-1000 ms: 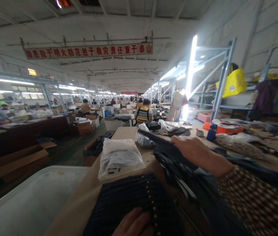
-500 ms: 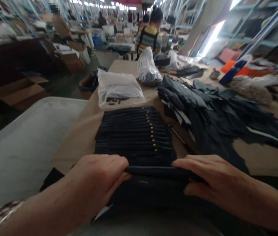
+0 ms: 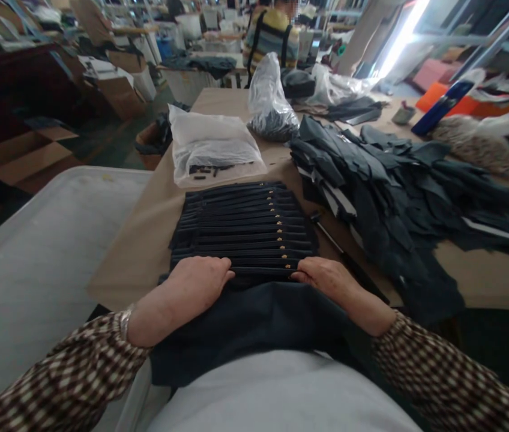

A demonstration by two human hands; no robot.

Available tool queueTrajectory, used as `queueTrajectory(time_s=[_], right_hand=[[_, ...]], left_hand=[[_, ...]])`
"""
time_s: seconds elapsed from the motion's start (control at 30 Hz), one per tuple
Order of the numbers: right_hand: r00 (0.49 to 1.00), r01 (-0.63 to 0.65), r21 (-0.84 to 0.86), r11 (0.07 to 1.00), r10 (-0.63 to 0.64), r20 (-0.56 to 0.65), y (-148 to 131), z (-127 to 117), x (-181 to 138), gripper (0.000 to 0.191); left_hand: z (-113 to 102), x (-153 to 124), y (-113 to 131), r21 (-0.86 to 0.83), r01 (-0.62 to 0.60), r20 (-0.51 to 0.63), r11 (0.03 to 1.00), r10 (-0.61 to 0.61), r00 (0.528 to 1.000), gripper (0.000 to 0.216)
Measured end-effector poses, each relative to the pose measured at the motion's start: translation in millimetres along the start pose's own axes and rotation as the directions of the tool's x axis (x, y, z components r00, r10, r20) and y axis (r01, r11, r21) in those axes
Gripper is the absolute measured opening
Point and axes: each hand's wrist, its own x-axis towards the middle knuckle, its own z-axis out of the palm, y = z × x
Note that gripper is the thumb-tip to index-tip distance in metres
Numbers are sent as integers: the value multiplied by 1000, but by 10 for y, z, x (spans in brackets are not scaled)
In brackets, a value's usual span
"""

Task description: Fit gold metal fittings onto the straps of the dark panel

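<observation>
A row of overlapping dark strips with small gold studs (image 3: 245, 225) lies on the brown table (image 3: 146, 240) in front of me. My left hand (image 3: 200, 279) and my right hand (image 3: 324, 277) rest knuckles-up on the near edge of this row, fingers curled over the closest dark strip (image 3: 261, 273). A dark cloth (image 3: 254, 324) drapes from the table edge over my lap. To the right spreads a heap of dark cut pieces (image 3: 398, 192).
A clear plastic bag with small dark parts (image 3: 212, 150) lies beyond the strips, and a tied bag (image 3: 270, 102) behind it. A large white bin (image 3: 33, 252) stands at my left. A thin tool (image 3: 331, 240) lies beside the strips. A person in a striped top (image 3: 270, 36) sits far ahead.
The view dropped from the hall to the table. My right hand left the heap of dark pieces, and both hands carried a dark strip forward onto the near edge of the row.
</observation>
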Motion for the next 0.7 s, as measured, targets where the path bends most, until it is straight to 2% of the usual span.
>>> queueTrajectory(time_s=[0.13, 0.33, 0.5, 0.57, 0.63, 0.7], right_hand=[[992, -74, -55, 996, 79, 95, -28, -14, 68, 30], [993, -4, -2, 1000, 4, 122, 13, -10, 48, 30], [975, -93, -49, 994, 101, 198, -46, -64, 124, 29], [971, -98, -60, 993, 109, 213, -70, -91, 156, 29], [971, -93, -64, 994, 104, 217, -72, -92, 173, 30], [973, -86, -66, 994, 98, 210, -47, -64, 177, 31]], left_hand=[[23, 53, 5, 24, -9, -7, 1000, 9, 1000, 27], [-28, 71, 3, 22, -44, 0, 999, 44, 999, 23], [20, 90, -3, 49, -50, -12, 998, 51, 999, 23], [33, 79, 53, 115, -48, -73, 992, 56, 996, 19], [41, 61, 151, 181, -64, -183, 981, 98, 978, 13], [62, 53, 262, 205, -179, -255, 962, 229, 939, 11]])
